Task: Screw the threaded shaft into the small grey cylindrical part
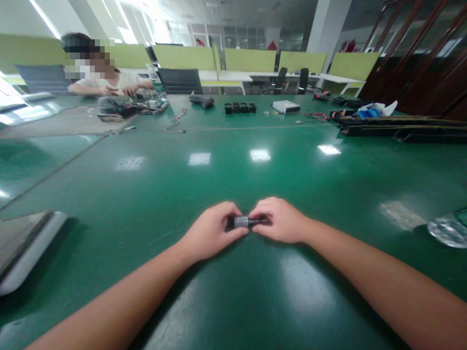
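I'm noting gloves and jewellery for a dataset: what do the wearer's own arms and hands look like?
The left hand and right hand are ungloved. The left forearm and right forearm show no sleeve, watch, bracelet or cable. I see no ring or marking, though blur may hide small details.

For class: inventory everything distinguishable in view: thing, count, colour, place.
Small cylindrical piece: one, grey and black, centre
Flat table: one, green, throughout
Flat object: at least one, grey, left edge
Transparent object: one, clear, right edge
Segmented block: one, black, far centre
Rectangular box: one, whitish, right of block
Upright bottle: one, clear, far left
Co-worker: one, pale top, far left
Long bars: several, black, far right
Partitions: several, lime, background
Chairs: at least four, dark, background
Blurred clutter: uncountable, mostly dark, far table
Left grip: one, bare, piece's left
Right grip: one, bare, piece's right
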Demonstrator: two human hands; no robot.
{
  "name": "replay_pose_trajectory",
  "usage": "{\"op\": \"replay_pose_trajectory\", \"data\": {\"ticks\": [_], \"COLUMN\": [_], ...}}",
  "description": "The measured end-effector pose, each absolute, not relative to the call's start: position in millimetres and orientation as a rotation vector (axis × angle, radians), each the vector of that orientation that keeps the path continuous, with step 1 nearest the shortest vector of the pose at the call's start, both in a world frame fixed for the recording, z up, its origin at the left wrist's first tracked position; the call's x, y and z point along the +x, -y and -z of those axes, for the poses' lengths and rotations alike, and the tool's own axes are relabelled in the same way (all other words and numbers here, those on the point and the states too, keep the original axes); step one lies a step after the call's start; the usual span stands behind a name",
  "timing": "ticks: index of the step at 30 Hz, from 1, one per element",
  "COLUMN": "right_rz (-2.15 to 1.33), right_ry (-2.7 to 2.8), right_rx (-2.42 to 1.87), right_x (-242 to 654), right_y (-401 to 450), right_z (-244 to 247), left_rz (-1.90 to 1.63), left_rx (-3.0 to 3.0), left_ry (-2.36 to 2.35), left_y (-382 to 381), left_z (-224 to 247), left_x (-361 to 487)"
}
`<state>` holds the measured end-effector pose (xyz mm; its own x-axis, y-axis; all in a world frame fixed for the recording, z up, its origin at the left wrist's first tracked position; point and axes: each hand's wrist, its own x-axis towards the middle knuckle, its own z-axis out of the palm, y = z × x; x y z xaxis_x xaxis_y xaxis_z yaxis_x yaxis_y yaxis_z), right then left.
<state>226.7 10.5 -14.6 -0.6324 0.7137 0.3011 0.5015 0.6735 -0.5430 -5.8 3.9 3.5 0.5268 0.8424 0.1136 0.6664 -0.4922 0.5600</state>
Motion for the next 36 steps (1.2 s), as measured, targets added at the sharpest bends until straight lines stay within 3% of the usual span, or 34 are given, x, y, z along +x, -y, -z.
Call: {"op": "replay_pose_trajectory", "data": {"ticks": [36], "right_rz": [-0.559], "right_ry": [2.406], "right_rx": [-0.924], "right_x": [230.4], "right_y": [-11.6], "right_z": [11.7], "left_rz": [-0.511], "left_rx": [2.284], "left_ry": [-1.243], "left_y": [-3.0], "left_z": [-6.7], "left_x": [-3.7]}}
